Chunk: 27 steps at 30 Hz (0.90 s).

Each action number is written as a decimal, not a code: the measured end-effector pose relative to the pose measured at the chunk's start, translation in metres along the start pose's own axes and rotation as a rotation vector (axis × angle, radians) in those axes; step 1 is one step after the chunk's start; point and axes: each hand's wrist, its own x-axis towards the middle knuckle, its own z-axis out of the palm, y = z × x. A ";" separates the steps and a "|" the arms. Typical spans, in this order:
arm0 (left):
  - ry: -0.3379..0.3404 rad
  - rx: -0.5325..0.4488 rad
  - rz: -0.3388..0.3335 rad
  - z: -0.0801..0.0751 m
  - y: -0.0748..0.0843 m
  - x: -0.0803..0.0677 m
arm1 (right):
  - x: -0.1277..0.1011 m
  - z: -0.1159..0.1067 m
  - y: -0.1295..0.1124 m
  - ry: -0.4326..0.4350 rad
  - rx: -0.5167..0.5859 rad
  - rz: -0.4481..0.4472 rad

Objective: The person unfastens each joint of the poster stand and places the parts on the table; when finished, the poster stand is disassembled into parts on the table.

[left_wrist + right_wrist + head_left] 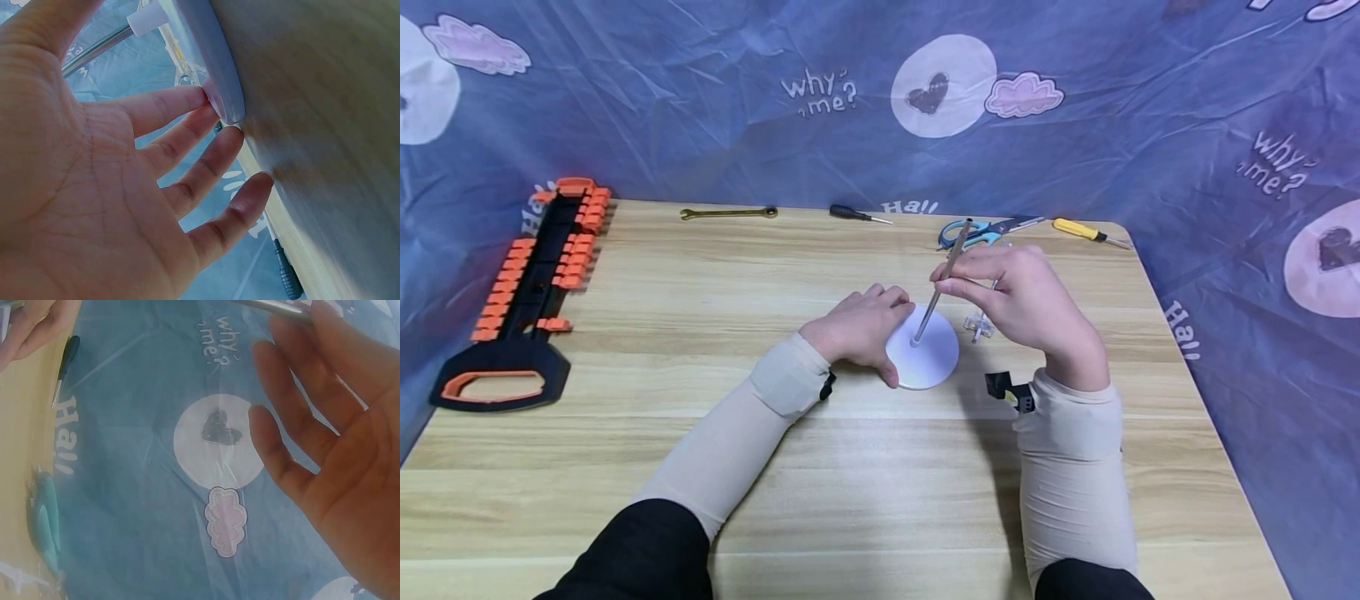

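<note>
Head view shows your right hand (pixel 1026 296) pinching one thin metal rod (pixel 945 275) between thumb and forefinger, while the other fingers spread loosely, as the right wrist view shows. Your left hand (pixel 863 327) lies flat with straight fingers (pixel 206 153) pressed against the rim of one white round base (pixel 934 358); the left wrist view shows the fingertips touching its edge and the table.

Both forearms come in from the near edge in beige sleeves, the left angled towards the middle, the right nearly straight, wrist raised above the wood.

The rod is grey and slim, tilted with its top leaning away from you, its lower end set in the small socket at the centre of the base. The base is a flat disc lying on the wooden table (pixel 850 492), about mid-table.

Just beside the base on its right lies one small clear plastic piece (pixel 980 325). Along the far edge lie one wrench (pixel 728 213), two screwdrivers, a black one (pixel 857 214) and a yellow one (pixel 1088 232), and one pair of blue-handled scissors (pixel 988 231). One orange-and-black tool rack (pixel 531 296) lies at the far left.
</note>
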 end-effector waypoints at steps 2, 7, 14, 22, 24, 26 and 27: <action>0.001 0.000 0.001 0.000 0.000 0.000 | 0.000 0.001 0.000 0.012 -0.003 -0.008; 0.003 -0.002 0.003 0.000 0.000 0.000 | 0.001 0.002 0.001 0.039 -0.019 -0.028; 0.005 -0.010 0.003 0.000 -0.001 0.000 | 0.002 0.003 0.002 0.056 -0.033 -0.024; 0.002 -0.008 0.000 0.001 -0.001 0.001 | 0.002 0.003 0.001 0.071 -0.050 0.001; 0.002 -0.010 -0.001 0.001 -0.001 0.001 | 0.002 0.002 0.000 0.059 -0.049 0.029; 0.003 -0.009 -0.001 0.001 -0.001 0.000 | 0.001 0.001 -0.001 0.035 -0.044 0.067; 0.004 -0.008 0.000 0.001 -0.001 0.000 | 0.001 0.001 -0.002 0.016 -0.039 0.085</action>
